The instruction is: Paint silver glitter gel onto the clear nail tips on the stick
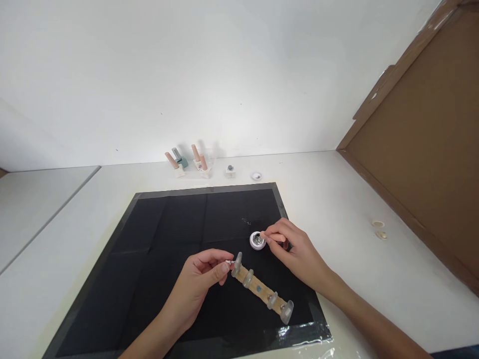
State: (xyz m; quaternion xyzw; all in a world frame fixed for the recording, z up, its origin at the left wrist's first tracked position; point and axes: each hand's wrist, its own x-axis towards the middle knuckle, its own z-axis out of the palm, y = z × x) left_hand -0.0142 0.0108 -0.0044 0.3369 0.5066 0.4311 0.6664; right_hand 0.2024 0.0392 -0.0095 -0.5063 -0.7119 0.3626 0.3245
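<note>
My left hand [202, 280] pinches the near end of a narrow wooden strip [262, 290] that carries several clear false nails. The strip lies slanted on a black mat [168, 239], its far end pointing toward the lower right. My right hand [295, 252] holds a thin pink stick whose tip reaches into a small round white pot [257, 241] of silvery bits on the mat. The two hands are a short way apart, with the pot just above the strip.
Several small bottles [189, 162] with pink caps stand by the white wall at the table's back, beside a tiny jar [230, 170] and a lid [256, 175]. Two small round lids [379, 228] lie right of the mat. A brown cardboard panel [422, 149] rises on the right.
</note>
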